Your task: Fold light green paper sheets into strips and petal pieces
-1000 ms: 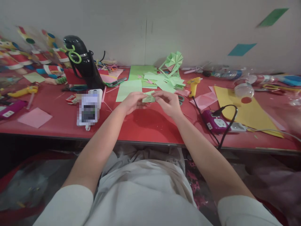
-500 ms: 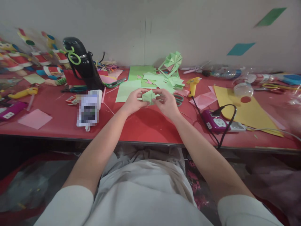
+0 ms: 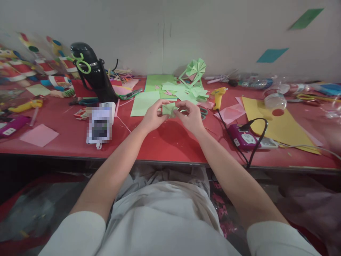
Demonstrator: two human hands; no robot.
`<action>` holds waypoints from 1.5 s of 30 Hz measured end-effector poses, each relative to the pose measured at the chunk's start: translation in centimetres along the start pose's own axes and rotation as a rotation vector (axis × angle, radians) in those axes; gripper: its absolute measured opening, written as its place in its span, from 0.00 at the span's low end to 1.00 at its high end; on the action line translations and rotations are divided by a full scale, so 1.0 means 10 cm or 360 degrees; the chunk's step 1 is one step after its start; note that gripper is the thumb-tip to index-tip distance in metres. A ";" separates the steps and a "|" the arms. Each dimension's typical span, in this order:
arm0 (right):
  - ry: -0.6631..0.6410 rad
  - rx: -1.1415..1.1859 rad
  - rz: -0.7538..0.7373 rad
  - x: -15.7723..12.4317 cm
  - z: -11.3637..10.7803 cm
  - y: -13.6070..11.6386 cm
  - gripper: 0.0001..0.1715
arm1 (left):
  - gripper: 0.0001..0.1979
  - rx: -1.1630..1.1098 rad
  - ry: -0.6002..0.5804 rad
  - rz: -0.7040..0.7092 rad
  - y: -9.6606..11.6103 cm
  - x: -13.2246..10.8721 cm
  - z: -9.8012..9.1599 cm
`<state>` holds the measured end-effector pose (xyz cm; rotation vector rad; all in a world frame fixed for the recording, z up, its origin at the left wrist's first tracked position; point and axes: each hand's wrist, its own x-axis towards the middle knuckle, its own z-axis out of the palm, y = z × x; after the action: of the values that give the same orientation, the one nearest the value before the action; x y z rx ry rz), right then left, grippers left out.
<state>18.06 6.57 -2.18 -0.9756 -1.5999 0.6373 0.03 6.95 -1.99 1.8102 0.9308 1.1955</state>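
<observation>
A small folded piece of light green paper (image 3: 169, 108) is pinched between my two hands just above the red table (image 3: 165, 142). My left hand (image 3: 153, 115) grips its left side with thumb and fingers closed. On its right side, my right hand (image 3: 189, 114) holds it with the fingertips pressed together. Behind my hands lie a flat green sheet (image 3: 144, 102) and a heap of cut green paper pieces (image 3: 186, 92), and further back stands a folded green paper model (image 3: 195, 71).
A black flask (image 3: 92, 73) stands at back left, a blurred white device (image 3: 100, 122) in front of it. Right of my hands are a yellow glue gun (image 3: 220, 96), pink paper (image 3: 231, 113), a purple power strip (image 3: 243, 138) with black cable, and yellow card (image 3: 277, 122).
Both hands have drawn closer together and lifted slightly. The green paper was turned from a flat strip into a more compact folded shape between the fingers.
</observation>
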 end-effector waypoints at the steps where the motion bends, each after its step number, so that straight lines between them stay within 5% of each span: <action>1: 0.0004 0.0013 0.0008 0.00 0.00 0.00 0.10 | 0.23 0.0017 0.0008 0.0013 -0.01 0.00 0.00; 19: -0.0063 0.0201 0.0180 0.04 0.00 0.11 0.16 | 0.22 0.0130 0.0037 0.0154 -0.03 0.00 0.00; 30: -0.0125 0.0193 0.0151 0.02 -0.01 0.01 0.11 | 0.23 0.0144 -0.0067 0.0245 -0.06 0.00 -0.01; 38: -0.0047 0.0174 0.0133 0.00 -0.01 -0.01 0.13 | 0.09 0.0163 0.0059 0.0217 0.00 0.02 -0.01; 45: -0.0017 0.0184 0.0108 -0.04 0.00 -0.09 0.12 | 0.12 0.0210 0.0096 0.0220 0.04 0.03 -0.02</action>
<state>17.81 5.72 -1.66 -0.9450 -1.5270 0.7742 0.00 7.09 -1.44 1.9795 0.9508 1.3072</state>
